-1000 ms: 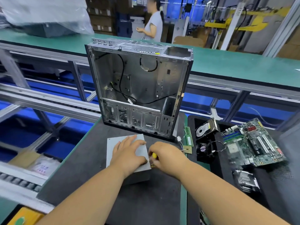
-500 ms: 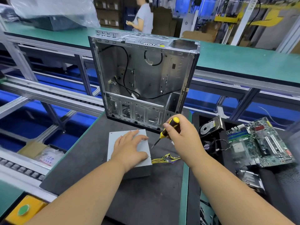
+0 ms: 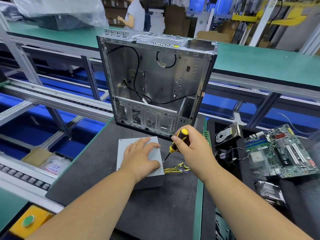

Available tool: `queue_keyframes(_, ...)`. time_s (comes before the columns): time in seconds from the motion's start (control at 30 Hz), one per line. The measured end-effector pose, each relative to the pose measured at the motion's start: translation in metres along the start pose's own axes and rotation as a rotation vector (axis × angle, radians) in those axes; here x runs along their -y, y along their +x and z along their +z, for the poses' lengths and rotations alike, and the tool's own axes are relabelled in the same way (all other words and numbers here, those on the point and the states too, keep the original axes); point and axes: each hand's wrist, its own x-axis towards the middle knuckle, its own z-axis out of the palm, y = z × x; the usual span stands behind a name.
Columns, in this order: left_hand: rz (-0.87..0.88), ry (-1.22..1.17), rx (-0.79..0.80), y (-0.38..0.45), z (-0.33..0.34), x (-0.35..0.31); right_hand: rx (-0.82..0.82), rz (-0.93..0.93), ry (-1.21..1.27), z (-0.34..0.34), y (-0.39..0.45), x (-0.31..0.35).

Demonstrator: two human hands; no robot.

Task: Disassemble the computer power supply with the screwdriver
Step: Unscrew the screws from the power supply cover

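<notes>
Dark-matted bench (image 3: pixel 97 172) is carrying flat grey metal power supply box (image 3: pixel 121 149); left hand (image 3: pixel 141 159) lying flat on it, right hand (image 3: pixel 192 146) gripping yellow-black screwdriver (image 3: pixel 174 145), tip at corner screw.

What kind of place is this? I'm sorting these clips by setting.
Probably an electronics teardown or recycling line in a factory: long green workbenches beside a roller conveyor, a gutted computer case on the mat, and a pulled motherboard and hard drive nearby.
</notes>
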Motion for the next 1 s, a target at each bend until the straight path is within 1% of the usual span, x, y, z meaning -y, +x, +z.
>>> queue_keyframes(0.53,-0.004,0.002,0.007,-0.0004,0.0004,0.0001,0.025,-0.031,-0.035,0.0023,-0.0013,-0.0006)
queue_keyframes(0.67,-0.003,0.01,0.004,0.0,0.0013,-0.0002,0.063,-0.081,-0.089,0.0008,0.001,0.0002)
queue_keyframes(0.8,0.001,0.012,-0.001,0.0007,0.0017,0.0004,0.161,-0.113,-0.141,0.0001,0.0043,0.0044)
queue_keyframes(0.9,0.002,0.014,0.0,0.0012,0.0023,0.0013,0.168,-0.137,-0.209,-0.0003,0.006,0.0059)
queue_keyframes(1.0,0.002,0.01,0.0,0.0015,0.0031,0.0017,0.159,-0.129,-0.182,-0.0009,0.0062,0.0061)
